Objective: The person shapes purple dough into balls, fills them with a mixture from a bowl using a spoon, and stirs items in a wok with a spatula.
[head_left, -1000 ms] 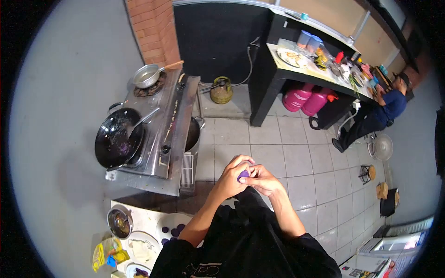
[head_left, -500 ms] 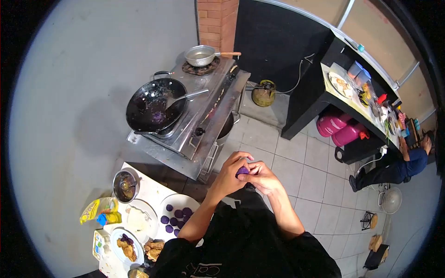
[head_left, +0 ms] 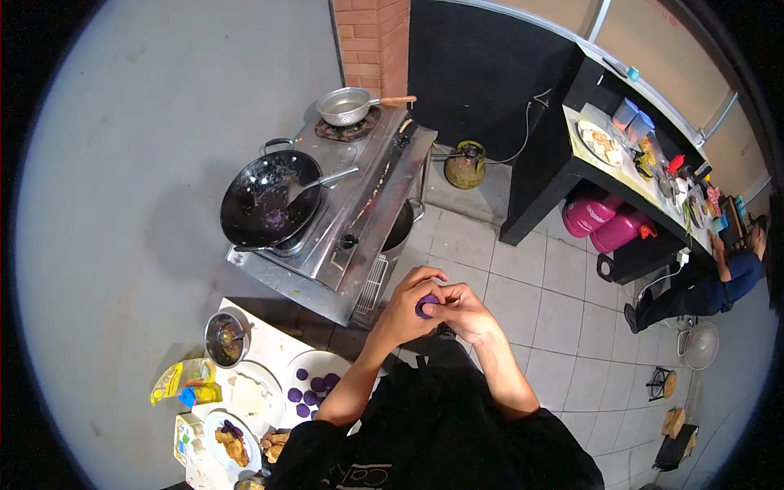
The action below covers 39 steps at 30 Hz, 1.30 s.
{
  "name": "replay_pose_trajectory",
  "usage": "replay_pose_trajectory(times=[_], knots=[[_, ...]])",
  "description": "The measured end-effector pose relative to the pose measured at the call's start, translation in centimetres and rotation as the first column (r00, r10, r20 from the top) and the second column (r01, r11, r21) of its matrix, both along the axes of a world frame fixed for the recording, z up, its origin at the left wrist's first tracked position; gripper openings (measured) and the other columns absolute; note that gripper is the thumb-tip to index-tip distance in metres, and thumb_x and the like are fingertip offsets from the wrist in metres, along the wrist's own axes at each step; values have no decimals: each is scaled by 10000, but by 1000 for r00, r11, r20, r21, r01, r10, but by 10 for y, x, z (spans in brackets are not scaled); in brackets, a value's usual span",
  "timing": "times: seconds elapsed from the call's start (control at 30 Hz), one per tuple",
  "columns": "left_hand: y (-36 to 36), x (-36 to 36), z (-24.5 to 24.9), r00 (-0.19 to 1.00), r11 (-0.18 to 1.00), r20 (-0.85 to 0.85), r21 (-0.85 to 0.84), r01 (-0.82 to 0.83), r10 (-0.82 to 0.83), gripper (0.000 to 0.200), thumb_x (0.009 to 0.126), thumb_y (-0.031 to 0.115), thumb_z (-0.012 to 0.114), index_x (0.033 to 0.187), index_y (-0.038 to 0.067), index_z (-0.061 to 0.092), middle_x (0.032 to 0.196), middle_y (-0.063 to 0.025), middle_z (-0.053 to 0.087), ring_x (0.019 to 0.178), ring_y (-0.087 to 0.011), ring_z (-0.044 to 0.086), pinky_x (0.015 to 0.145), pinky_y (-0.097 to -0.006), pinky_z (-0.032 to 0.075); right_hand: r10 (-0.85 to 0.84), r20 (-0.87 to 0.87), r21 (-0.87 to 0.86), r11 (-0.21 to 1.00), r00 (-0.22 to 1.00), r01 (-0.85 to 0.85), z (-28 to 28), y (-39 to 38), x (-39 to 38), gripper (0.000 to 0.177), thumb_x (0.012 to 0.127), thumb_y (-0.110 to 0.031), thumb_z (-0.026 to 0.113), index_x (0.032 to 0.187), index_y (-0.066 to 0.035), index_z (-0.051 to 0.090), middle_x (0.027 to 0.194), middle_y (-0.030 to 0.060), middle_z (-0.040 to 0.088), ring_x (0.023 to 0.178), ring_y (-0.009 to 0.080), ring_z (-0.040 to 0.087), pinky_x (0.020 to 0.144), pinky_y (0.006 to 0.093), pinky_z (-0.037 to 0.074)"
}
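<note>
A small purple dough ball [head_left: 426, 306] is held between both hands in front of my body. My left hand [head_left: 411, 304] curls its fingers around one side of it. The thumb and fingers of my right hand [head_left: 462, 314] press on the other side. Below and left, a white plate [head_left: 304, 360] carries several more purple balls [head_left: 309, 398], partly hidden behind my left forearm.
On the stove [head_left: 336, 237] stand a black wok [head_left: 257, 184] with a spatula [head_left: 331, 177] and a small saucepan [head_left: 344, 106]. The side table also holds a metal bowl [head_left: 227, 339], a plate of fried food [head_left: 214, 425] and bottles. Another person [head_left: 731, 282] works at the far-right counter.
The camera view has shifted slightly. My fingers have turned a little around the purple ball, which now shows more of its face; both hands stay in about the same place.
</note>
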State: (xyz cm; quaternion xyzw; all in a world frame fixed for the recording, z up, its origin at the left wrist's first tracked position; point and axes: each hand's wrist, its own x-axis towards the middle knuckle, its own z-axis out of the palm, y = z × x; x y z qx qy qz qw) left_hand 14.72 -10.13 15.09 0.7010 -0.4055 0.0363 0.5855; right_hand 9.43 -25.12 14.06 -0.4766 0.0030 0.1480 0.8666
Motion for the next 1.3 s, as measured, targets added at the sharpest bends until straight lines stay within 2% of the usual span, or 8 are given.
replay_pose_trajectory(times=[0.33, 0.43, 0.53, 0.63, 0.83, 1.03, 1.3], knots=[[-43, 6, -2, 996, 996, 36, 22, 81, -81, 231, 703, 30, 737, 754, 12, 513, 1057, -171, 618, 923, -356, 605, 774, -409, 486, -10, 1, -5, 1000, 1000, 10, -7, -45, -6, 180, 875, -23, 699, 1042, 43, 692, 936, 69, 715, 858, 102, 652, 789, 243, 516], [-56, 8, 1, 994, 994, 16, 1, 107, -107, 233, 698, 38, 752, 787, 10, 539, 1064, -174, 616, 944, -351, 616, 791, -401, 493, -54, -16, 10, 998, 998, 54, -1, -54, -7, 178, 879, -28, 696, 1044, 38, 692, 942, 63, 713, 858, 102, 649, 796, 244, 517], [-69, 4, 12, 996, 997, -26, -3, 82, -82, 263, 663, 50, 785, 838, 18, 592, 1100, -161, 628, 990, -305, 640, 788, -365, 505, -88, -26, 27, 996, 996, 89, 1, -66, -9, 179, 880, -31, 697, 1047, 34, 693, 955, 64, 711, 871, 106, 649, 805, 247, 519], [-78, 4, 14, 992, 995, -80, -1, 96, -96, 249, 674, 48, 775, 840, 13, 593, 1074, -172, 615, 980, -338, 629, 821, -388, 504, -77, -22, 42, 996, 997, 77, -3, -77, -8, 186, 878, -33, 699, 1053, 31, 693, 966, 69, 710, 888, 113, 650, 812, 254, 523], [-98, 12, 1, 991, 991, 7, 21, 133, -133, 244, 656, 54, 778, 775, 14, 569, 1084, -157, 625, 924, -304, 651, 755, -365, 506, -43, 0, 25, 999, 999, 43, -6, -98, -7, 203, 876, -41, 706, 1063, 35, 688, 977, 79, 712, 900, 116, 655, 810, 257, 524], [-114, 11, -1, 987, 986, 5, 45, 162, -162, 239, 650, 40, 767, 726, 7, 542, 1056, -155, 607, 879, -294, 638, 745, -376, 504, -50, -31, 9, 999, 998, 50, -5, -115, -11, 195, 881, -41, 701, 1052, 53, 688, 985, 97, 713, 903, 115, 658, 819, 260, 520], [-129, 4, 2, 962, 962, 17, 42, 270, -271, 240, 645, 48, 788, 742, 10, 573, 1114, -150, 606, 970, -296, 632, 806, -373, 504, -133, -13, 6, 991, 991, 133, -6, -125, -30, 174, 880, -23, 693, 1036, 54, 694, 977, 88, 707, 886, 111, 644, 822, 257, 520]])
